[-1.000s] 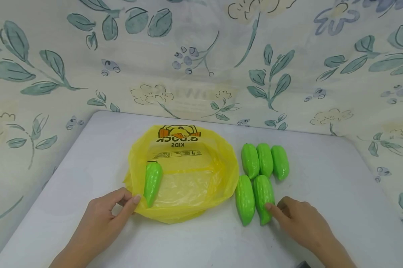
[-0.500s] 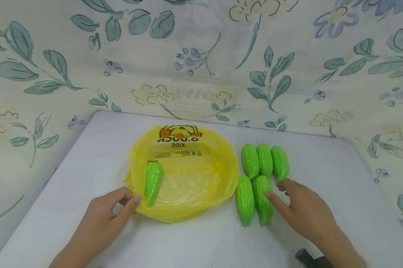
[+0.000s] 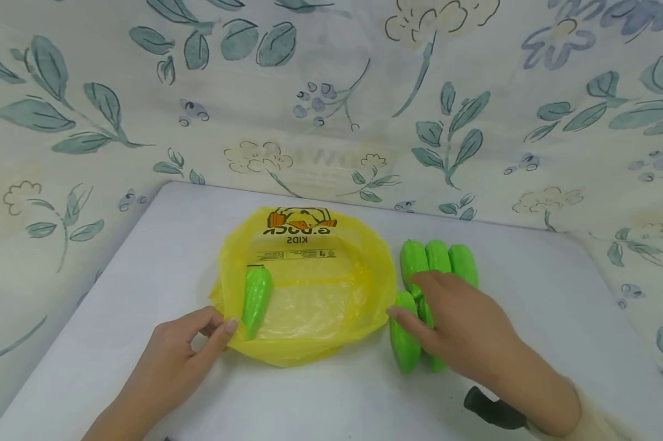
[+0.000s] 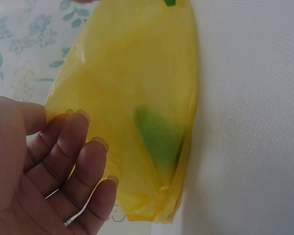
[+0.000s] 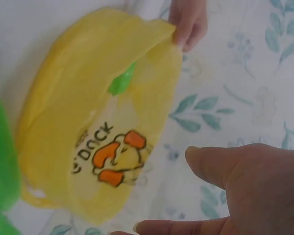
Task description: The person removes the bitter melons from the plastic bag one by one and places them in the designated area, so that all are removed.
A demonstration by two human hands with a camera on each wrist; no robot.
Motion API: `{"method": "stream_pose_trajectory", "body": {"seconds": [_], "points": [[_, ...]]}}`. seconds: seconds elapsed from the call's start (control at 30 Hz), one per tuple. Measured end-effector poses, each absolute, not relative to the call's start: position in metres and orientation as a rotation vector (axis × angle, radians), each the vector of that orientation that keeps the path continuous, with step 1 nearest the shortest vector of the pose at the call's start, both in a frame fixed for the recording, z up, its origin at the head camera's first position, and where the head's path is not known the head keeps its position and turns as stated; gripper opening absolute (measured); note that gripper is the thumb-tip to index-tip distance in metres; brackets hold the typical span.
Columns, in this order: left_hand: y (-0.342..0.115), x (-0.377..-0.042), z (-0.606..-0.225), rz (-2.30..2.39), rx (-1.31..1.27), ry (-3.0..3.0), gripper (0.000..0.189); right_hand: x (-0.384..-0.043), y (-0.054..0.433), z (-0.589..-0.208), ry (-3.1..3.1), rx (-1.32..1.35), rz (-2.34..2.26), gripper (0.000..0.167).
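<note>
My left hand pinches the near left rim of a yellow plastic bag, which lies with its mouth spread wide. Inside the bag is one glossy green bitter melon; in the left wrist view this melon shows through the plastic. Over the group at the bag's right hovers my right hand, thumb and fingers spread apart, holding nothing. The front left bitter melon lies below its thumb. Most of the front right bitter melon is hidden by the hand.
Behind the front pair, three more bitter melons lie in a back row, partly covered by the right hand. A dark curved object is by the right wrist. A floral cloth hangs behind the white table.
My right hand has come off the front right bitter melon and moved up and left over the group, its fingers spreading. My left hand keeps its pinch on the bag rim.
</note>
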State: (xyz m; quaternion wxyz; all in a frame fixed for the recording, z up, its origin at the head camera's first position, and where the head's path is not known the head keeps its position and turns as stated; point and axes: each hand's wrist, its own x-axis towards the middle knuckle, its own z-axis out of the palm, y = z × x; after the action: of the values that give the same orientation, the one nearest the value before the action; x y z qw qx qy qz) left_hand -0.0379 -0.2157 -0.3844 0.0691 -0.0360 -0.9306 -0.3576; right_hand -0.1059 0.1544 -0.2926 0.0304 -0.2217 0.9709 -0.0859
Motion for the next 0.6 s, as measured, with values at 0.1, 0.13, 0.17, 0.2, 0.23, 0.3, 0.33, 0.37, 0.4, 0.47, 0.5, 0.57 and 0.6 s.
{"method": "stream_pose_trajectory", "body": {"seconds": [0.1,0.13,0.17,0.2,0.23,0.3,0.33,0.37,0.4,0.47,0.5,0.57,0.6], "points": [[-0.216,-0.038,-0.384,-1.074,-0.100,-2.807,0.017,-0.106,0.140,-0.284,2.966,-0.773,-0.241,0.064],[-0.215,-0.038,-0.383,-1.073,-0.098,-2.809,0.017,-0.107,0.135,-0.282,2.960,-0.809,-0.238,0.063],[-0.215,-0.038,-0.383,-1.072,-0.097,-2.814,0.017,-0.107,0.130,-0.280,2.951,-0.852,-0.230,0.064],[-0.215,-0.038,-0.383,-1.071,-0.094,-2.817,0.016,-0.108,0.125,-0.279,2.941,-0.886,-0.216,0.064],[-0.215,-0.038,-0.383,-1.073,-0.091,-2.821,0.016,-0.109,0.119,-0.277,2.929,-0.916,-0.197,0.064],[-0.216,-0.038,-0.382,-1.077,-0.086,-2.828,0.016,-0.112,0.108,-0.274,2.904,-0.966,-0.165,0.066],[-0.216,-0.038,-0.382,-1.078,-0.082,-2.833,0.016,-0.114,0.101,-0.273,2.892,-0.990,-0.150,0.067],[-0.216,-0.038,-0.382,-1.079,-0.079,-2.836,0.016,-0.116,0.095,-0.272,2.877,-1.008,-0.132,0.068],[-0.216,-0.038,-0.381,-1.080,-0.075,-2.837,0.016,-0.119,0.089,-0.272,2.860,-1.025,-0.120,0.068],[-0.216,-0.038,-0.382,-1.083,-0.071,-2.845,0.017,-0.125,0.076,-0.274,2.826,-1.058,-0.093,0.070],[-0.216,-0.038,-0.382,-1.087,-0.067,-2.849,0.017,-0.129,0.069,-0.276,2.808,-1.076,-0.085,0.070],[-0.217,-0.038,-0.383,-1.091,-0.068,-2.851,0.017,-0.137,0.056,-0.281,2.766,-1.102,-0.088,0.070],[-0.217,-0.038,-0.383,-1.095,-0.067,-2.854,0.016,-0.141,0.050,-0.285,2.742,-1.108,-0.092,0.071]]}}
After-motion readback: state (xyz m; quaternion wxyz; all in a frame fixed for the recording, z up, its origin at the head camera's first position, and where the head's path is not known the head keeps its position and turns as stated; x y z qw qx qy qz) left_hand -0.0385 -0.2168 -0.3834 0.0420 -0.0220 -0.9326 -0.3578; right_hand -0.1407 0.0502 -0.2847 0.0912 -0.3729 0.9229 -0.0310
